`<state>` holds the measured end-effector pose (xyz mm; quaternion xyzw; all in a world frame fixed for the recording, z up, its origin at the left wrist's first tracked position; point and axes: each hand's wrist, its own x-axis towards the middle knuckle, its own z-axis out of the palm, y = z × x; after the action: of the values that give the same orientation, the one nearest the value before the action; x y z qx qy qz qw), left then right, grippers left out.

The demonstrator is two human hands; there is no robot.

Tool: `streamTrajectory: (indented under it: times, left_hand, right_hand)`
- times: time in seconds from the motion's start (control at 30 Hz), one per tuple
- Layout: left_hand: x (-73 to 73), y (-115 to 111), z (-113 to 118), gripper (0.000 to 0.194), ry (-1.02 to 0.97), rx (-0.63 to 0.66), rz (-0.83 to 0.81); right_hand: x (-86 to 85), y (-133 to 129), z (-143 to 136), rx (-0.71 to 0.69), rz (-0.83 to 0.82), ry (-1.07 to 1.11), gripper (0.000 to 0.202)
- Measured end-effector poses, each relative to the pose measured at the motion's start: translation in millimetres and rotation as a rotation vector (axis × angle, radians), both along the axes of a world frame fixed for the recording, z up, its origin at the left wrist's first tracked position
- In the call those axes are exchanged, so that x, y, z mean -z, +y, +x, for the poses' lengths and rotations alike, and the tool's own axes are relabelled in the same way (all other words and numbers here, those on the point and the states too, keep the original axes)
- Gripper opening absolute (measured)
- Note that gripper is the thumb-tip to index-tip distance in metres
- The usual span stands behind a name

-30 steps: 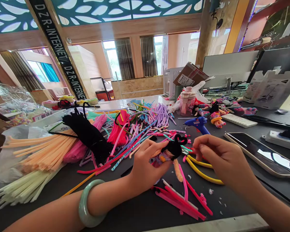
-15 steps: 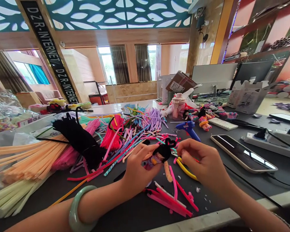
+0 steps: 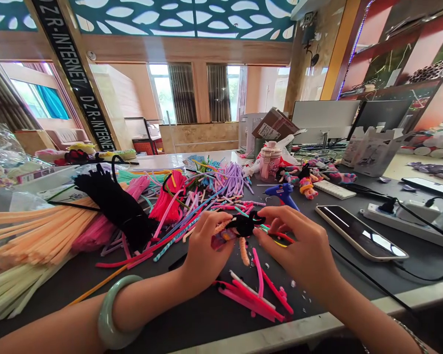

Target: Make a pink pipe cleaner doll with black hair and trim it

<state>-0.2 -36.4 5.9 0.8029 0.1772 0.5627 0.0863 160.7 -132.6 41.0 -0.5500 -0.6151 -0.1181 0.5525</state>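
Since the earlier frame, the right hand [image 3: 299, 241] has closed the gap to the doll [image 3: 239, 227], and its fingertips now sit at the black loop [image 3: 257, 217] on the head; the left hand [image 3: 208, 250] has kept its hold. On my feed the left is pinched firmly round the doll's body, thumb on the near side. On the right, finger and thumb bracket the loop, but I can't tell whether they squeeze it or only rest there. The doll is between the two hands, raised over the tabletop, one peach limb [image 3: 243, 251] hanging below the grip.

To work the loop well, I'd let the left do nothing but steady the body, and press the fuzzy stem from both sides in small nudges, close to its base, so the head doesn't twist. Too hard a pull could, I judge, loosen the hair. I'd also keep the right wrist low, so the loop stays in sight.

Nearer me than the grip lie cut pink stems [image 3: 253, 297]; beyond it, to the right, a blue glue gun [image 3: 282, 194].
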Motion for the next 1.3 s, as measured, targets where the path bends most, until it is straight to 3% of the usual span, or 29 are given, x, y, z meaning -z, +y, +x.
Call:
streamTrajectory:
  times: [0.47,0.7,1.13,1.3]
  left_hand:
    - [-1.9,7.4,-2.0,0.026,0.036,-0.046,0.370]
    - [0.4,10.4,-2.4,0.023,0.052,-0.037,0.407]
    - [-2.3,7.5,-2.7,0.013,0.072,-0.037,0.446]
    - [-0.8,8.8,-3.3,0.018,0.075,-0.058,0.433]
  right_hand:
    - [2.4,9.7,5.7,-0.109,-0.076,-0.139,0.007]
    - [1.7,9.7,6.7,-0.112,0.005,-0.269,0.012]
    - [6.2,15.9,15.5,-0.147,-0.099,-0.235,0.023]
    - [10.2,17.7,13.8,-0.095,0.010,-0.293,0.025]
